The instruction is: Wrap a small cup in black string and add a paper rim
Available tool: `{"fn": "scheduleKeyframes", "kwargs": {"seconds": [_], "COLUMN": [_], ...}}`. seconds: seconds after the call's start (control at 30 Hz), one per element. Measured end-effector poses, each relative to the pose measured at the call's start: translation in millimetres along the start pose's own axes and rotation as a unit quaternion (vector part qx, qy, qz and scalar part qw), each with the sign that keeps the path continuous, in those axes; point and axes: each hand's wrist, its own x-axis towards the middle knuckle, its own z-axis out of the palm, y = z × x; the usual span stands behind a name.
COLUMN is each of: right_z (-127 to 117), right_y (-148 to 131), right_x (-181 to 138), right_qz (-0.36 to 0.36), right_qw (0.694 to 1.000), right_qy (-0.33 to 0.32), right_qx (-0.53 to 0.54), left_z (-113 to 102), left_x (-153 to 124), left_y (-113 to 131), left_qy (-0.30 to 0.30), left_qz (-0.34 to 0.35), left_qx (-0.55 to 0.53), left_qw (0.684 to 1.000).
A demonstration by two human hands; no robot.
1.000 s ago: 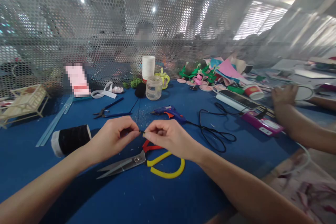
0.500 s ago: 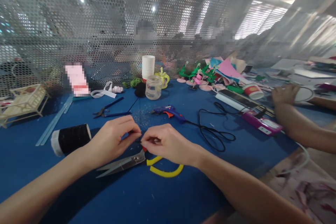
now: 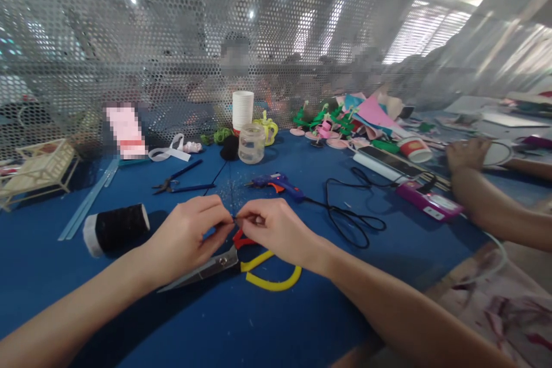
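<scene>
My left hand (image 3: pixel 190 236) and my right hand (image 3: pixel 276 230) meet fingertip to fingertip above the blue table (image 3: pixel 267 328). Both are closed in a pinch on a tiny dark piece that I cannot make out. Just under them lie scissors (image 3: pixel 241 264) with yellow and red handles, blades pointing left. A black roll with a white end (image 3: pixel 114 227) lies left of my left hand. A blue glue gun (image 3: pixel 278 183) rests beyond my hands, its black cord (image 3: pixel 349 213) looping to the right.
Blue-handled pliers (image 3: pixel 179 181), a clear jar (image 3: pixel 252 144), stacked white cups (image 3: pixel 242 109) and green and pink craft pieces (image 3: pixel 328 123) sit farther back. A perforated metal screen (image 3: pixel 172 40) closes the far side. Another person's hand (image 3: pixel 468 155) works at the right by a purple box (image 3: pixel 429 200).
My hands dipped toward the scissors and came back up a little. The pinch between them stayed closed. The other person's hand barely shifted.
</scene>
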Motion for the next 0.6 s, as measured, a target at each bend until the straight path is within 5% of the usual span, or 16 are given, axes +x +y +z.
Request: {"fn": "scheduleKeyframes", "kwargs": {"seconds": [0.13,0.23,0.4,0.6], "right_z": [-1.4,-3.9,-5.2,-0.2], "right_y": [-5.0,-6.4,-3.2,0.9], "right_x": [-2.0,-1.9,1.1,1.2], "right_qz": [-0.048,-0.011,0.071,0.056], "right_qw": [0.997,0.993,0.981,0.994], "right_qy": [-0.064,-0.084,-0.017,0.021], "right_qx": [-0.011,0.080,0.182,0.089], "left_z": [-4.0,-5.6,-2.6,1.0], "left_x": [1.2,2.6,2.8,1.4], "left_y": [-2.5,-7.2,-8.8,1.1], "left_qy": [-0.010,-0.028,-0.039,-0.017], "left_qz": [-0.014,-0.055,-0.098,-0.026], "left_qx": [-0.020,-0.070,-0.099,-0.022], "left_qw": [1.000,0.996,0.989,0.999]}}
